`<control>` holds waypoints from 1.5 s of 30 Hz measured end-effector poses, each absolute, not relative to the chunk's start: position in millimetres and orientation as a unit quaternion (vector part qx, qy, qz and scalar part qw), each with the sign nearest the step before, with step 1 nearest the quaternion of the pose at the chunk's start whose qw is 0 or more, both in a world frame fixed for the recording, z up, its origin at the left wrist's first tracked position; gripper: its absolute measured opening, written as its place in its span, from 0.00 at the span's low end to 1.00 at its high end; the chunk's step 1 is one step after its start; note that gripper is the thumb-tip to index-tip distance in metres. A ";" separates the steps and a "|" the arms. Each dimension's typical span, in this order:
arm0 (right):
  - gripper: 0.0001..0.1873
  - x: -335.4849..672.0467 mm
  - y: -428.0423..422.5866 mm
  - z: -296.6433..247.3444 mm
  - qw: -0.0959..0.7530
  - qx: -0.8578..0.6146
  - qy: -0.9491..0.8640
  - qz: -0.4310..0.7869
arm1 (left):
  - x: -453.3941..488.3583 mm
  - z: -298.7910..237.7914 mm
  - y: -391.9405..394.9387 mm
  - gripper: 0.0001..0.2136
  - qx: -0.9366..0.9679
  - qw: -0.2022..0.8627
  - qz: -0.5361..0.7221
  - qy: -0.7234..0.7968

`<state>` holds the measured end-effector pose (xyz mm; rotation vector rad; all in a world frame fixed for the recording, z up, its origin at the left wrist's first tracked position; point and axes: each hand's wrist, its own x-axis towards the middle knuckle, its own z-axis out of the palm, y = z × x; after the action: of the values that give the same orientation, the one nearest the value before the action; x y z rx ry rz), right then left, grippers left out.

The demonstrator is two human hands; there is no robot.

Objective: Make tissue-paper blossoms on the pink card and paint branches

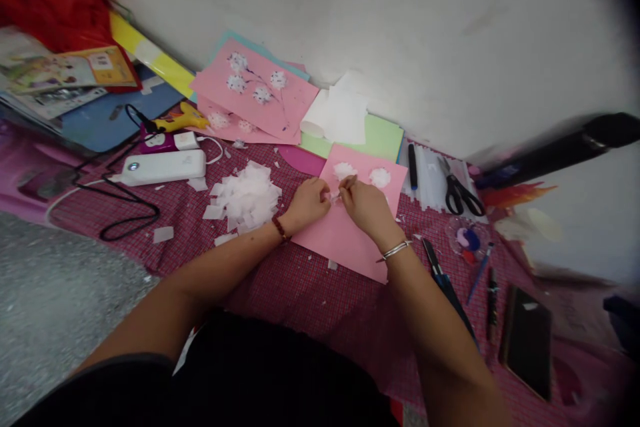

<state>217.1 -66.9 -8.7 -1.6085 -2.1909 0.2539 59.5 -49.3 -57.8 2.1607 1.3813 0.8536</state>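
Note:
My left hand (311, 203) is closed in a pinch over the left side of a pink paper sheet (345, 233). Beside it, my right hand (367, 205) also has its fingers pinched together. A thin whitish bit shows between the fingertips of both hands, too small and blurred to name. Just beyond the hands, two round white paper tufts (380, 177) sit on the upper part of the sheet. To the left of my left hand lies a loose heap of white paper squares (247, 197).
At the back lies a pink sheet with finished-looking white blossoms (261, 94). To the left are a white power bank (164, 168), cables and a yellow glue gun (183, 119). Rightward lie scissors (461, 195), a utility knife (440, 273), a paintbrush (480, 273) and a dark phone (527, 340).

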 end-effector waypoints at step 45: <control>0.09 226.8 -82.9 -50.8 0.513 -0.552 -0.565 0.337 | 55.6 -59.9 -41.5 0.02 0.832 0.182 0.277 0.446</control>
<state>226.8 -82.9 -50.8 -1.3267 -1.3587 0.8107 55.6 -41.5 -59.9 2.3469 1.2573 0.7814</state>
